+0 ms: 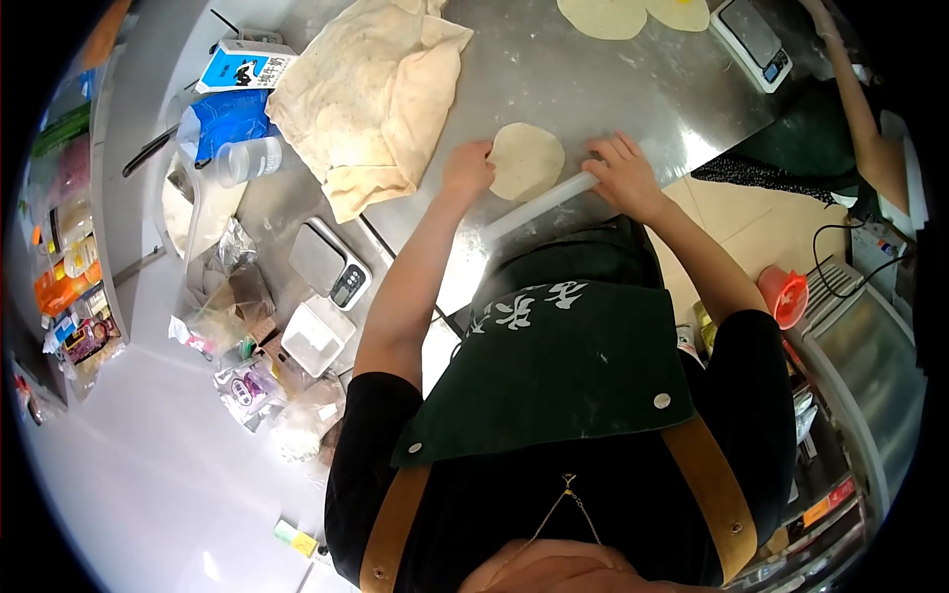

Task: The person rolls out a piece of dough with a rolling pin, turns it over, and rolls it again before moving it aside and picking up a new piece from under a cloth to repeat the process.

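Observation:
A flat, round dough sheet lies on the steel table in front of me. My left hand is closed at its left edge, with curled fingertips on the dough. A white rolling pin slants along the near side of the sheet, its right end under my right hand. That hand's thumb and palm rest on the pin, and its fingers reach forward past it. Left of the sheet, a large floury cloth lies in a heap.
Two rolled dough rounds and a scale are at the far side. Another scale, a white tub, a milk carton and a clear cup stand left. A co-worker's arm reaches in at right.

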`<action>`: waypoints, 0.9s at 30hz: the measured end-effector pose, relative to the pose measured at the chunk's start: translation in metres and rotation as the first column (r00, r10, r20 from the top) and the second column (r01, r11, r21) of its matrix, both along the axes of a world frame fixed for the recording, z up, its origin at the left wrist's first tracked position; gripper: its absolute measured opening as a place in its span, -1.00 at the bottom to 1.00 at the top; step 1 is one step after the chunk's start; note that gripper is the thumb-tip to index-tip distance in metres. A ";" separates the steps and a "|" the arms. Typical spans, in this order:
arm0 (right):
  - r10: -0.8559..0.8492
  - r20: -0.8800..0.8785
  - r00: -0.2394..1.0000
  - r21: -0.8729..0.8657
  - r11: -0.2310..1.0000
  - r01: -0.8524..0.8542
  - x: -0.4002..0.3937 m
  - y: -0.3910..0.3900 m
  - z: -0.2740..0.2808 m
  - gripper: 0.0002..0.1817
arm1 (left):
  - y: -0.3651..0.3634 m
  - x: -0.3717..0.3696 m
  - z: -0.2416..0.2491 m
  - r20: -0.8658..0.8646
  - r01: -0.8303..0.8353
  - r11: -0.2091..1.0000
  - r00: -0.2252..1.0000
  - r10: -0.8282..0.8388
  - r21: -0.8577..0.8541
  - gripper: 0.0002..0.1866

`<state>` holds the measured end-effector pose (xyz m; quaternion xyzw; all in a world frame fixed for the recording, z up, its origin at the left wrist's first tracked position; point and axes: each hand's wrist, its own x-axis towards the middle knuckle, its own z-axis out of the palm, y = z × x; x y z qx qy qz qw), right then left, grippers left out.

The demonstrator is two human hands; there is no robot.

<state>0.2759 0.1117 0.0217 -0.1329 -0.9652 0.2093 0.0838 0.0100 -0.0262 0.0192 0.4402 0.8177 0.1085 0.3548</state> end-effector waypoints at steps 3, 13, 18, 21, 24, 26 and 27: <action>0.047 -0.015 0.999 0.040 0.998 -0.047 -0.025 0.008 -0.008 -0.60 | 0.000 -0.006 -0.010 -0.015 0.004 0.999 1.000 -0.004 -0.051 -0.71; -0.335 -0.088 0.938 0.167 0.923 0.346 -0.054 -0.023 -0.046 -0.53 | -0.003 -0.011 -0.027 0.654 -0.511 0.855 0.677 0.337 0.088 -0.71; -0.420 0.064 0.905 0.176 0.898 0.404 -0.113 -0.004 -0.038 -0.47 | 0.014 -0.016 -0.028 0.693 -0.514 0.858 0.622 0.365 0.010 -0.75; -0.401 -0.069 0.913 0.154 0.900 0.407 -0.120 0.000 -0.041 -0.47 | 0.018 -0.018 -0.028 0.550 -0.377 0.925 0.783 0.291 0.047 -0.77; -0.300 -0.009 0.954 0.118 0.947 0.299 -0.075 -0.014 -0.046 -0.41 | 0.028 -0.015 -0.017 0.337 -0.170 0.983 0.931 0.139 0.064 -0.77; -0.196 -0.057 0.979 0.069 0.978 0.199 -0.041 -0.020 -0.039 -0.42 | 0.027 -0.005 -0.003 0.136 -0.055 0.996 0.990 0.046 0.069 -0.77; -0.146 -0.080 0.986 0.043 0.988 0.150 -0.026 -0.021 -0.038 -0.43 | 0.026 0.005 0.002 0.006 -0.002 0.997 1.000 0.001 0.082 -0.76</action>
